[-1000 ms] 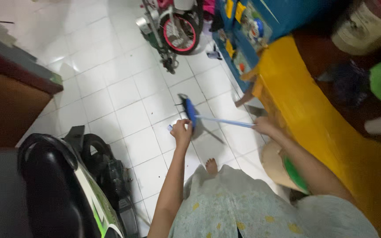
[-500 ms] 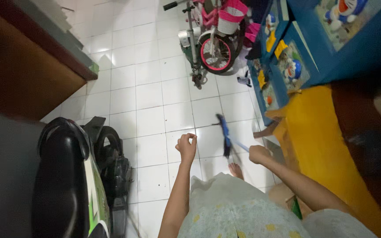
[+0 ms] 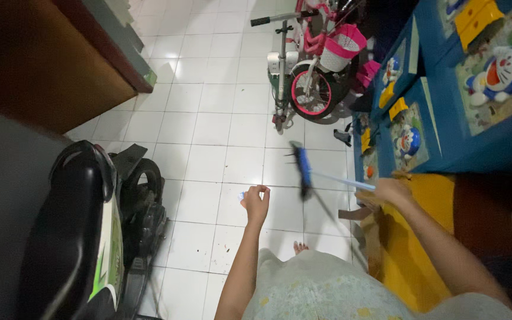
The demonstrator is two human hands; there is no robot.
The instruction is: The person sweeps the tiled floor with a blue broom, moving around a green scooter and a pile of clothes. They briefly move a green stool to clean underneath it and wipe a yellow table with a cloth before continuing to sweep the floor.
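Observation:
My right hand [image 3: 391,191] grips the light blue handle of a broom [image 3: 301,169], whose dark blue head hangs over the white tiled floor [image 3: 208,127] in front of me. My left hand [image 3: 256,202] is held out over the tiles with fingers curled around a small pale blue thing; what it is cannot be told. My bare toes [image 3: 300,246] show below the hem of my pale patterned garment.
A black and green motor scooter [image 3: 96,225] stands at my left. A pink children's bicycle [image 3: 312,77] is parked ahead. Blue cabinets with cartoon pictures [image 3: 445,101] line the right, a yellow surface [image 3: 410,249] below them. A brown wooden counter [image 3: 60,65] is upper left.
My head has tilted up, showing more of the bicycle and cabinets. The broom head swung right and away from my left hand. My right hand moved right toward the yellow surface.

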